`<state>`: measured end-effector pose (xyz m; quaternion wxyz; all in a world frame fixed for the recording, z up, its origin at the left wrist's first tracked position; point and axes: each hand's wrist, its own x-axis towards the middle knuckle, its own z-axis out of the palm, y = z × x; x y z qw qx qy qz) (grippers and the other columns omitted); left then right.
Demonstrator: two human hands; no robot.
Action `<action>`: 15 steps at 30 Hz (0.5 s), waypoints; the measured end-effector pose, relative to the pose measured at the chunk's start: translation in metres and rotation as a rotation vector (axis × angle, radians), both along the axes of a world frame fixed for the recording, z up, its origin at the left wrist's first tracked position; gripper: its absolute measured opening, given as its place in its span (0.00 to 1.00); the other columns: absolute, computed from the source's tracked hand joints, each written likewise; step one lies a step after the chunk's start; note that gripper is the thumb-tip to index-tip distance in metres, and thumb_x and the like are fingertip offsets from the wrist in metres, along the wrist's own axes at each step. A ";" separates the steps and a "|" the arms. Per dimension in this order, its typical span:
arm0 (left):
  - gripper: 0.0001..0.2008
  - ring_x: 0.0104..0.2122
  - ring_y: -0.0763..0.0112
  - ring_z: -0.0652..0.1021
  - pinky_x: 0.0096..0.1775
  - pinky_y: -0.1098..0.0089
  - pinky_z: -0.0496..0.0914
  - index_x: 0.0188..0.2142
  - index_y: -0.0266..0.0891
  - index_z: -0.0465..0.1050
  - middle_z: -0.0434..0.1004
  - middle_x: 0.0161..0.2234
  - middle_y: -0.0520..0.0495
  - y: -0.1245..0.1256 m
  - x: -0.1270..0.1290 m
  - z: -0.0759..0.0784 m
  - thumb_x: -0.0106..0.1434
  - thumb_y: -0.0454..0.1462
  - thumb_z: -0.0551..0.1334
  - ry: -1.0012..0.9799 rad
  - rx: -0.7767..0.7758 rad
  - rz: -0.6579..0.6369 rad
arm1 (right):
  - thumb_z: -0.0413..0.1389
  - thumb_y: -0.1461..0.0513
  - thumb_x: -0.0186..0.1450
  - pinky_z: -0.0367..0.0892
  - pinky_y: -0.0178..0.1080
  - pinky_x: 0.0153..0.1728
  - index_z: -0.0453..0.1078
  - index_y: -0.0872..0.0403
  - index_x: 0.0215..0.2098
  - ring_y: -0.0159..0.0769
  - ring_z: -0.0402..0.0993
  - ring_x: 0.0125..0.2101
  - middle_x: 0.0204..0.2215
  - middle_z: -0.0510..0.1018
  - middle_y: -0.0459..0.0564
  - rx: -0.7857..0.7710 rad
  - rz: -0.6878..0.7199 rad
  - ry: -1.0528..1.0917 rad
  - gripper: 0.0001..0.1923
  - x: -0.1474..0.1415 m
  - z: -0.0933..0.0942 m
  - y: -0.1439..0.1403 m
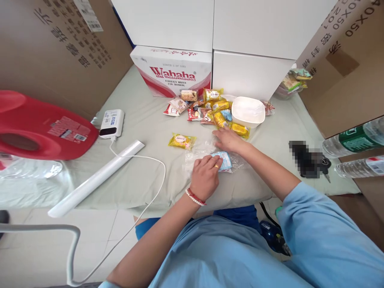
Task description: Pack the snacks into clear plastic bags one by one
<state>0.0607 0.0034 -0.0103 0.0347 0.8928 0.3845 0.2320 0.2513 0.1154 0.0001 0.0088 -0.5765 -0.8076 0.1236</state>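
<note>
My left hand [206,176] has its fingers bent over the left side of a light-blue snack packet [225,161]. Its thumb is hidden. Under the packet spreads a crinkled clear plastic bag [189,159]. My right hand [229,140] is just beyond the packet with its fingers apart and nothing visible in them. Its fingertips are close to a yellow-wrapped snack [220,119] at the front of the snack pile. Another yellow-wrapped snack [240,130] lies right beside that hand. Left of the bag, a single yellow-wrapped snack [181,141] lies apart.
A white bowl [248,112] stands by the mixed snacks, before a Wahaha carton [177,74]. On the left are a red jug [45,124], a white device [112,124] with a cable and a white tube [96,180]. Plastic bottles [354,140] lie at the right.
</note>
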 end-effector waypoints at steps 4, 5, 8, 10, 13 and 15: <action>0.17 0.50 0.58 0.75 0.45 0.55 0.66 0.54 0.42 0.76 0.80 0.57 0.46 0.004 0.011 -0.016 0.71 0.31 0.56 0.105 -0.113 0.025 | 0.64 0.60 0.64 0.64 0.40 0.44 0.78 0.57 0.49 0.48 0.74 0.46 0.40 0.82 0.57 -0.121 0.018 0.026 0.16 -0.013 -0.008 0.024; 0.17 0.51 0.58 0.75 0.45 0.55 0.66 0.55 0.42 0.76 0.79 0.58 0.46 0.004 0.011 -0.018 0.71 0.31 0.55 0.105 -0.122 0.029 | 0.63 0.61 0.64 0.63 0.37 0.40 0.79 0.56 0.46 0.44 0.75 0.41 0.36 0.82 0.54 -0.139 0.029 0.038 0.12 -0.012 -0.005 0.027; 0.18 0.52 0.58 0.75 0.46 0.55 0.67 0.55 0.44 0.76 0.79 0.58 0.45 0.002 0.010 -0.020 0.71 0.31 0.55 0.104 -0.141 0.027 | 0.60 0.62 0.67 0.60 0.34 0.36 0.80 0.55 0.42 0.36 0.73 0.34 0.33 0.80 0.49 -0.142 0.085 0.082 0.08 -0.006 0.009 0.026; 0.19 0.53 0.57 0.75 0.46 0.54 0.68 0.56 0.45 0.76 0.78 0.58 0.45 0.001 0.010 -0.019 0.71 0.31 0.55 0.109 -0.145 0.024 | 0.59 0.63 0.67 0.59 0.34 0.35 0.79 0.55 0.41 0.35 0.72 0.34 0.36 0.78 0.50 -0.079 0.149 0.126 0.07 -0.002 0.022 0.014; 0.18 0.53 0.57 0.76 0.46 0.55 0.68 0.55 0.44 0.77 0.78 0.59 0.44 -0.001 0.012 -0.020 0.72 0.31 0.55 0.108 -0.134 0.028 | 0.56 0.62 0.70 0.55 0.35 0.31 0.78 0.55 0.39 0.34 0.69 0.33 0.40 0.75 0.53 0.038 0.224 0.130 0.09 -0.001 0.035 -0.019; 0.17 0.51 0.56 0.76 0.45 0.55 0.69 0.54 0.42 0.78 0.80 0.56 0.43 -0.001 0.012 -0.021 0.72 0.31 0.55 0.095 -0.134 0.034 | 0.53 0.62 0.72 0.53 0.36 0.29 0.77 0.55 0.41 0.34 0.66 0.30 0.39 0.74 0.53 0.051 0.247 0.100 0.10 -0.004 0.034 -0.046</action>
